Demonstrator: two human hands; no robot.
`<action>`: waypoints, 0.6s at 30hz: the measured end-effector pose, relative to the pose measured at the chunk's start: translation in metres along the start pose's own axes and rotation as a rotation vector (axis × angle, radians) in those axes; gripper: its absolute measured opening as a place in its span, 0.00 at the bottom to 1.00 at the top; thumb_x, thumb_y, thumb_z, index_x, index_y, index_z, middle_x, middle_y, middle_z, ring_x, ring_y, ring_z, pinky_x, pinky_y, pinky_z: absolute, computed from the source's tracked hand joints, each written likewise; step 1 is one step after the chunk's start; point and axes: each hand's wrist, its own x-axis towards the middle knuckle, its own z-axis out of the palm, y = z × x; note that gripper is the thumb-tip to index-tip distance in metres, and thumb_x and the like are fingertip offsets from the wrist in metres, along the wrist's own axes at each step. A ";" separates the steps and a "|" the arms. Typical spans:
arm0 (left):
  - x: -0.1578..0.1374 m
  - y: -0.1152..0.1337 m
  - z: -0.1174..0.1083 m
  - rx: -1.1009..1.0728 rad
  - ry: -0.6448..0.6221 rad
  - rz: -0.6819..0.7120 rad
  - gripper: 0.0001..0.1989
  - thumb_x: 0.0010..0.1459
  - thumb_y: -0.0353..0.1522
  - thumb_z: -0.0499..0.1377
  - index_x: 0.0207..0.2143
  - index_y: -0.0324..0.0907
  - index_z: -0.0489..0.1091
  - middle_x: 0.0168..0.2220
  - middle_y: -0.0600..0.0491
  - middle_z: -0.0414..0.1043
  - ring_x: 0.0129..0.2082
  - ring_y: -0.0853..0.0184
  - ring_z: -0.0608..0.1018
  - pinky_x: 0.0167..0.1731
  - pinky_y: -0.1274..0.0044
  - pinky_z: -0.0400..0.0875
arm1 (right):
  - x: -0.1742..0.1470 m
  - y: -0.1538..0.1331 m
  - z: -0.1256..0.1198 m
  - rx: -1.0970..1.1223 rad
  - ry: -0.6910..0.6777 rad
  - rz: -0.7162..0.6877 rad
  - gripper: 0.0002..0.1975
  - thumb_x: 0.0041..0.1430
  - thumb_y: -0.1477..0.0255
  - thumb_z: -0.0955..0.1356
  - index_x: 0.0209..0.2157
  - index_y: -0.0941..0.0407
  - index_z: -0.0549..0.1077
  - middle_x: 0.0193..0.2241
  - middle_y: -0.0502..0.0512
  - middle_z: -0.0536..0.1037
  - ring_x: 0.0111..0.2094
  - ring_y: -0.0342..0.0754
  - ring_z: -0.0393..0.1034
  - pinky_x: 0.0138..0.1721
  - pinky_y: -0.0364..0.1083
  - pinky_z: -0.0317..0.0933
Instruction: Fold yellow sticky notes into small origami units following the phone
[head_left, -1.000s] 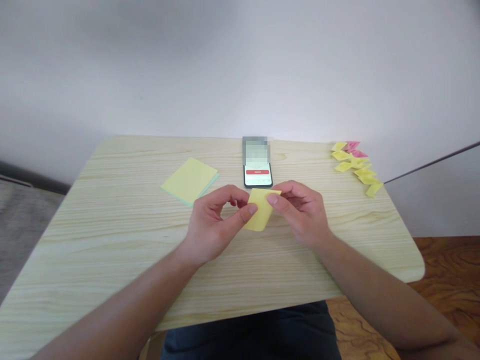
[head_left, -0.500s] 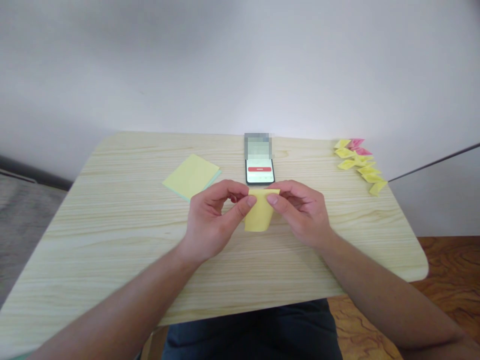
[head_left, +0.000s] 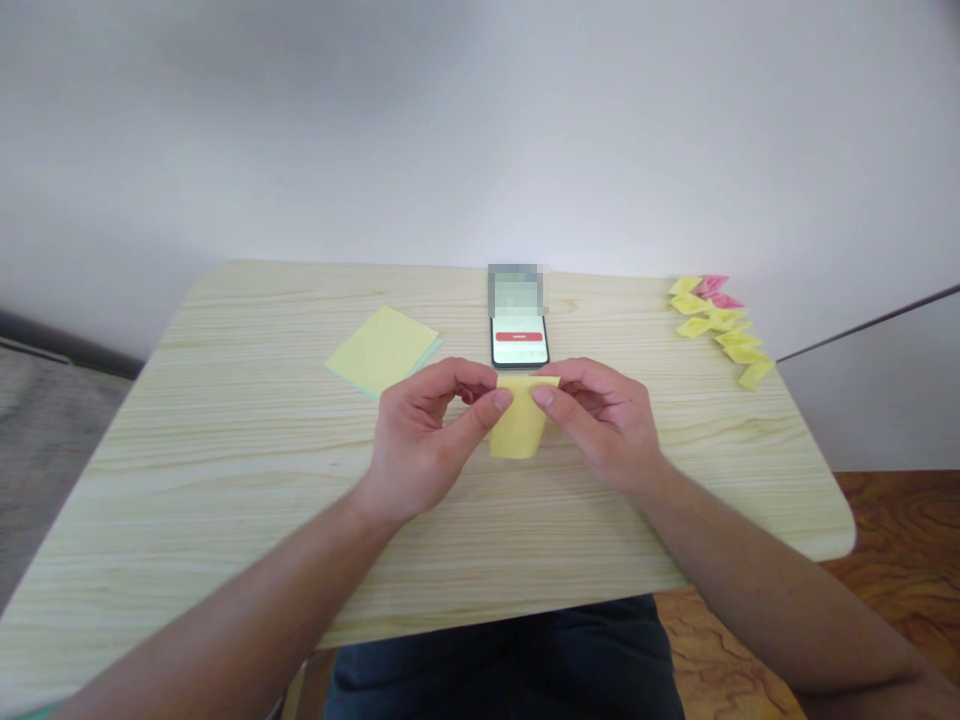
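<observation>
A folded piece of yellow paper (head_left: 519, 425) is held up over the middle of the table. My left hand (head_left: 431, 430) pinches its upper left part, thumb in front and fingers behind. On the upper right, my right hand (head_left: 604, 420) grips the same paper between thumb and fingers. Both thumbs lie on the near face, close to the top edge. The fingertips behind the paper are hidden. Just beyond the hands lies a phone (head_left: 520, 350) with a lit screen and a red bar on it.
A stack of square paper (head_left: 384, 350), yellow on top with green beneath, lies left of the phone. Several folded yellow paper pieces (head_left: 739, 347) and pink ones (head_left: 724, 300) sit along the right edge of the wooden table (head_left: 247, 420). A white wall (head_left: 480, 130) rises behind it.
Almost nothing differs. The lower edge of the yellow paper sits very slightly higher, and both hands keep their grip in the same place.
</observation>
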 end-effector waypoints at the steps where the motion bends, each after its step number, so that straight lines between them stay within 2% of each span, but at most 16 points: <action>1: 0.000 0.000 0.000 0.004 -0.002 -0.003 0.09 0.56 0.37 0.70 0.37 0.44 0.78 0.32 0.52 0.78 0.32 0.66 0.77 0.34 0.74 0.74 | 0.000 0.000 0.000 -0.001 -0.003 0.003 0.10 0.62 0.63 0.74 0.43 0.51 0.80 0.34 0.53 0.81 0.34 0.47 0.75 0.36 0.48 0.71; 18: 0.000 -0.001 -0.001 -0.003 -0.012 -0.004 0.08 0.56 0.37 0.69 0.37 0.44 0.78 0.32 0.52 0.77 0.32 0.66 0.76 0.34 0.74 0.74 | 0.000 -0.002 0.000 -0.028 0.018 -0.023 0.08 0.61 0.64 0.74 0.40 0.51 0.80 0.31 0.51 0.79 0.30 0.45 0.71 0.33 0.46 0.67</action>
